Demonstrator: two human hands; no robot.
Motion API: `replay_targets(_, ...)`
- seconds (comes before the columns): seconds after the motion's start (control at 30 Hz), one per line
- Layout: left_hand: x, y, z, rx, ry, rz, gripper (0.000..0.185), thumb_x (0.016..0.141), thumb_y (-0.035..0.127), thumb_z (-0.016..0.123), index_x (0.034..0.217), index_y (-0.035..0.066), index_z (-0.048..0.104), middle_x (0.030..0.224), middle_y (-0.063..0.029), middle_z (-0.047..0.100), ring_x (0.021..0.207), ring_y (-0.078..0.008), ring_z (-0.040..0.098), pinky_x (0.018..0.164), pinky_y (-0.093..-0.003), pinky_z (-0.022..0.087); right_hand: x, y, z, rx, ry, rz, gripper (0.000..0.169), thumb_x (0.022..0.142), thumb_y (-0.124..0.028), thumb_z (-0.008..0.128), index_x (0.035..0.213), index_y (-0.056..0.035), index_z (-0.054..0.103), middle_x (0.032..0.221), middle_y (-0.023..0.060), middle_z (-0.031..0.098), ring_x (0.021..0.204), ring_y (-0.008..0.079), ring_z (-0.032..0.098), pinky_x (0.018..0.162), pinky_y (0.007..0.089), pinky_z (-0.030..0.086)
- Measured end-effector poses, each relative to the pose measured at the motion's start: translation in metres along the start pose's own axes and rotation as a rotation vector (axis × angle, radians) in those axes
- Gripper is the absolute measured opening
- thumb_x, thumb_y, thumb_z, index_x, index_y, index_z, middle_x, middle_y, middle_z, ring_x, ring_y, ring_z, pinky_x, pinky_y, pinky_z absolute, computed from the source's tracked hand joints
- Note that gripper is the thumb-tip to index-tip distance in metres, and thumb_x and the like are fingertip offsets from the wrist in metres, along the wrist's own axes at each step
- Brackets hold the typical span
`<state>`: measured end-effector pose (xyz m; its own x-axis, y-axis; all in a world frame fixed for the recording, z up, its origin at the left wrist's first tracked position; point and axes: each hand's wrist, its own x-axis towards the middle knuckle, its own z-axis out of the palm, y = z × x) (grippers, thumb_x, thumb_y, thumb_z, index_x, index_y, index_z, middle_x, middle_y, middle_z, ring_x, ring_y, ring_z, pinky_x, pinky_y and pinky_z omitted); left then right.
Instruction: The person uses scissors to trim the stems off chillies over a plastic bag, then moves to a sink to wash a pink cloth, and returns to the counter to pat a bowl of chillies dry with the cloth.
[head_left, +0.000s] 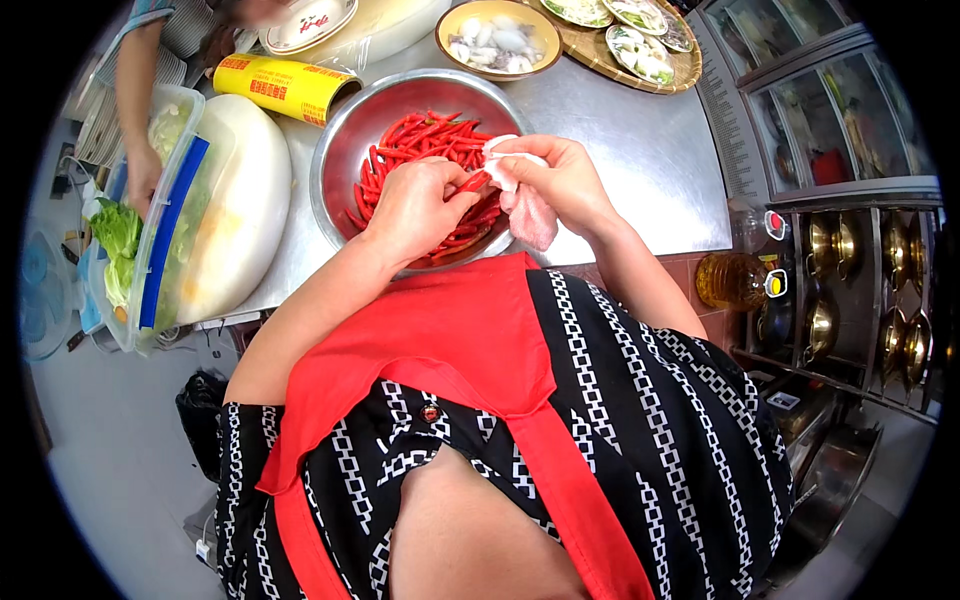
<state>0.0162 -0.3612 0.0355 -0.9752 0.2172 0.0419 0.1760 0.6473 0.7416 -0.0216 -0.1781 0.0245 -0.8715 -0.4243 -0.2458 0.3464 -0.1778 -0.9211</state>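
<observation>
A stainless steel bowl (327, 161) full of red chili peppers (427, 142) stands on the metal table in front of me. Over the bowl, my left hand (424, 202) pinches one red chili (474, 181) between thumb and fingers. At the bowl's right side my right hand (559, 176) grips a damp white and pinkish cloth (532, 217), which touches the end of that chili. The lower part of the cloth hangs down by the bowl's rim. My fingers partly hide the held chili.
Behind the bowl are a yellow-rimmed bowl of squid (499, 45) and a woven tray (600, 56) with plates of food. At left lie a yellow tube (281, 86), a round white board (240, 202) and a plastic bin (150, 247). A co-worker's arm (139, 97) reaches to lettuce (118, 244).
</observation>
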Motion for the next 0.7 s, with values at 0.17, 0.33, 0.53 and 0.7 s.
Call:
replay_targets(0.17, 0.0, 0.001, 0.001, 0.079, -0.012, 0.058, 0.013, 0.073, 0.013, 0.064, 0.075, 0.0, 0.062, 0.075, -0.014, 0.059, 0.072, -0.0308, 0.059, 0.065, -0.0395, 0.046, -0.003, 0.002, 0.012, -0.4, -0.015, -0.129, 0.012, 0.079, -0.005, 0.057, 0.088, 0.0024, 0.062, 0.07, 0.0052, 0.061, 0.058, 0.0109, 0.058, 0.055, 0.0252, 0.048)
replay_targets(0.33, -0.002, 0.001, 0.0, 0.126, -0.014, 0.106, 0.012, 0.073, 0.012, 0.064, 0.075, 0.0, 0.062, 0.076, -0.014, 0.059, 0.073, -0.0309, 0.059, 0.066, -0.0396, 0.046, 0.003, 0.01, 0.008, -0.345, 0.072, -0.085, 0.009, 0.08, -0.003, 0.055, 0.085, 0.0019, 0.061, 0.07, 0.0054, 0.061, 0.057, 0.0115, 0.058, 0.055, 0.0256, 0.049)
replay_targets(0.53, -0.003, 0.001, -0.003, 0.146, -0.034, 0.059, 0.014, 0.074, 0.014, 0.063, 0.075, 0.001, 0.062, 0.077, -0.0146, 0.059, 0.073, -0.0311, 0.059, 0.066, -0.0399, 0.046, 0.0, -0.001, 0.003, -0.28, 0.055, -0.064, 0.009, 0.081, -0.003, 0.055, 0.086, 0.0004, 0.061, 0.071, 0.0057, 0.062, 0.059, 0.0124, 0.059, 0.055, 0.026, 0.049)
replay_targets(0.7, -0.003, -0.002, 0.001, 0.12, -0.018, 0.131, 0.014, 0.075, 0.014, 0.063, 0.075, 0.001, 0.063, 0.076, -0.0144, 0.059, 0.074, -0.0306, 0.059, 0.066, -0.0397, 0.047, -0.001, 0.012, 0.015, -0.506, 0.046, -0.174, 0.012, 0.076, -0.006, 0.059, 0.082, 0.0024, 0.062, 0.069, 0.0098, 0.062, 0.064, 0.0141, 0.063, 0.058, 0.0269, 0.05)
